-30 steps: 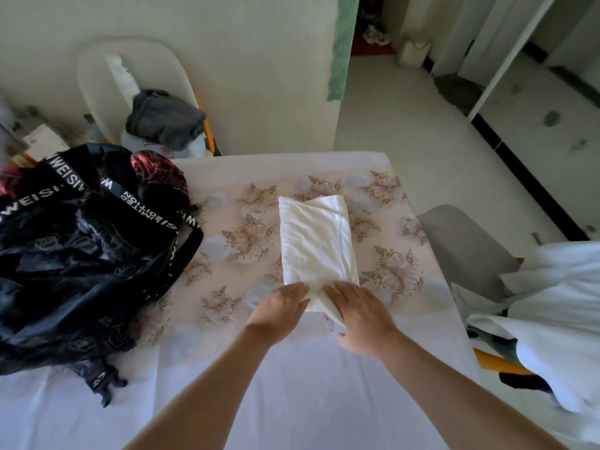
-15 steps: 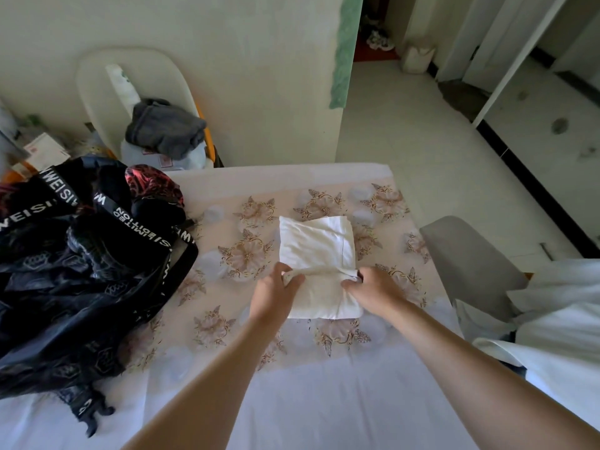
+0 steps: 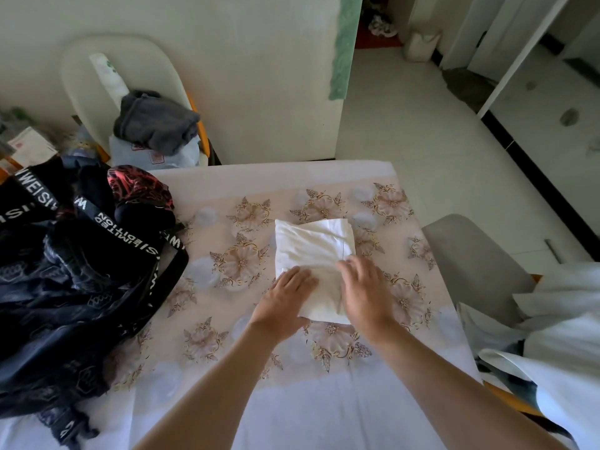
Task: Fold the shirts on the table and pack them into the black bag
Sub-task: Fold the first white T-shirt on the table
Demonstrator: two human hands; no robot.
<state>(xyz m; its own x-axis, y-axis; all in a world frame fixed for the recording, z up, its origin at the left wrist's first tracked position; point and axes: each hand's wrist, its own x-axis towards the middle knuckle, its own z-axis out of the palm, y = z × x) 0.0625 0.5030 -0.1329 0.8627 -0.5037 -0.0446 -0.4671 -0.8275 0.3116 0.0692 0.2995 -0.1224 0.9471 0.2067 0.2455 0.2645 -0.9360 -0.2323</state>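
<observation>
**Left hand** (image 3: pixel 285 297): palm down, fingers straight and close together, pressing flat on the near-left part of the folded white shirt (image 3: pixel 311 245).

**Right hand** (image 3: pixel 365 292): palm down, fingers spread and only slightly bent, laid on the shirt's near-right part, just beside the left hand. Its fingertips are a little blurred. Neither hand curls round the cloth.

**Folded white shirt**: a compact rectangle lying flat under both palms. Its far half reaches out beyond the fingertips, and its near edge shows between the two wrists.

**Table** (image 3: pixel 227 323): floral cloth directly beneath the shirt, with a plain white strip on the person's side of the hands.

**Black bag** (image 3: pixel 65 287): well to the left of the left hand, slumped on the table. Its straps carry white lettering, and a red-patterned item (image 3: pixel 139 186) sits at its far edge.

**White chair** (image 3: pixel 81 69): beyond the hands and to the left, behind the table, holding a grey garment (image 3: pixel 156 125).

**Grey chair** (image 3: pixel 470 261): right of the right hand, beside the table edge.

**Pile of white garments** (image 3: pixel 568 319): further right of the grey chair.
</observation>
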